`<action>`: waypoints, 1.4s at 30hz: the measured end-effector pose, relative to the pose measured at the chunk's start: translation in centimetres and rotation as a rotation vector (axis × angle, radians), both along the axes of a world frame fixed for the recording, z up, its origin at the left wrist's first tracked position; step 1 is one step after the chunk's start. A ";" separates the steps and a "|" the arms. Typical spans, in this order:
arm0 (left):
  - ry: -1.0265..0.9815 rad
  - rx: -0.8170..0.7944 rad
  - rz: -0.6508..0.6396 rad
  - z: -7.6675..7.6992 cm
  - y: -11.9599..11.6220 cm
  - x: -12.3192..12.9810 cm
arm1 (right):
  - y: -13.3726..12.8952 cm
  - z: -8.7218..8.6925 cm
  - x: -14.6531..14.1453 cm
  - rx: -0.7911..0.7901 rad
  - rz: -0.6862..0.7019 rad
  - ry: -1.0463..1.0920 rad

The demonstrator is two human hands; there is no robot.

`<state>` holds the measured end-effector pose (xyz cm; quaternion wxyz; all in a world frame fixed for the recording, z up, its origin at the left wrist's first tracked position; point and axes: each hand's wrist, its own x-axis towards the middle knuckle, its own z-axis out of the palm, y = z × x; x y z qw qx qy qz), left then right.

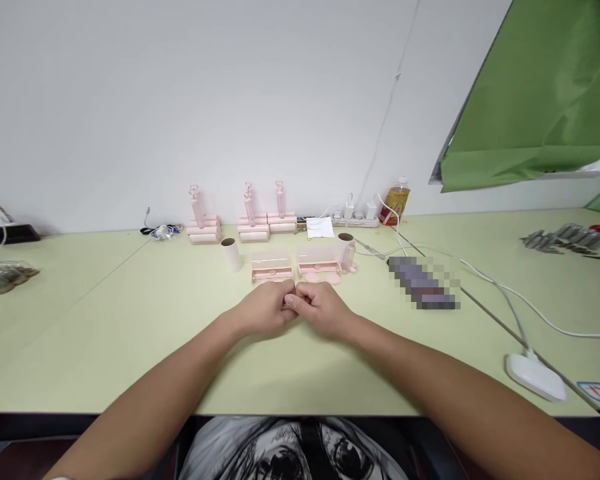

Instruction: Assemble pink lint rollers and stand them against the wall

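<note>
My left hand and my right hand rest together on the pale green table, both closed and touching at the fingers. Whether anything is inside them is hidden. Just beyond my left hand lies an open pink case. A second open pink case lies beyond my right hand, with small pink pieces beside it. A white cardboard tube stands at the left of the cases, and another tube at their right, behind a clear pink part.
Pink assembled units stand along the wall. A power strip, a drink bottle and a blurred-out phone-like object are farther right. A white device with a cable lies near the right front edge. Metal parts lie far right.
</note>
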<state>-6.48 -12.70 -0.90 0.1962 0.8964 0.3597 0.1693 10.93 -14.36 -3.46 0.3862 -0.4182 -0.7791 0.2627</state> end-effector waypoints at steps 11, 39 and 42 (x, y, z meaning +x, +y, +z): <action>0.042 0.058 0.337 0.7 1.0 -0.7 | 0.4 0.6 2.1 -0.004 -0.158 0.405; -0.421 -0.197 0.209 0.8 1.0 -0.8 | 0.2 1.1 3.2 -0.015 -0.074 0.527; -0.356 -0.261 0.164 1.1 1.1 -1.3 | 0.6 0.9 3.3 -0.032 -0.117 0.471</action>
